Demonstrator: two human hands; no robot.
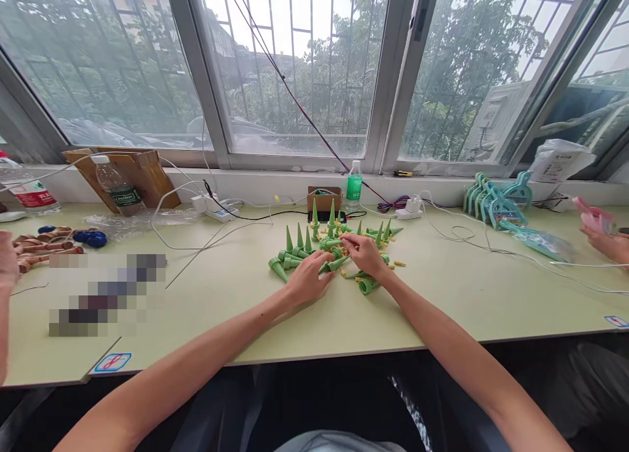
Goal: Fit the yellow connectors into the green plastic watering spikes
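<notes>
The left hand [308, 278] lies at the near edge of the pile [289, 259], palm down, its thumb and fingers a little apart around a green cone [335, 264]; whether they grip it or only steady it, I cannot tell. The right hand [362, 254] reaches in from the other side, thumb and fingertips drawn narrow above the pile's middle. What sits in that pinch, if anything, is too small to make out. Meeting there probably lets both hands work at close range on small parts, with the forearms angled in across the table [255, 321].

The pile mixes green cones and yellow pieces [400, 264]. Several cones at its back and left stand tip up, likely because their wide ends make a steady base; others lie on their sides. At its near right edge, 1 green cap [364, 286] lies with its open end showing.

Directly behind the pile are a small box [324, 194] and a green bottle [354, 185], perhaps set back to leave room for the arms. Teal hangers [491, 200] are bunched well to its right; wooden pieces [46, 249] lie far to its left.
</notes>
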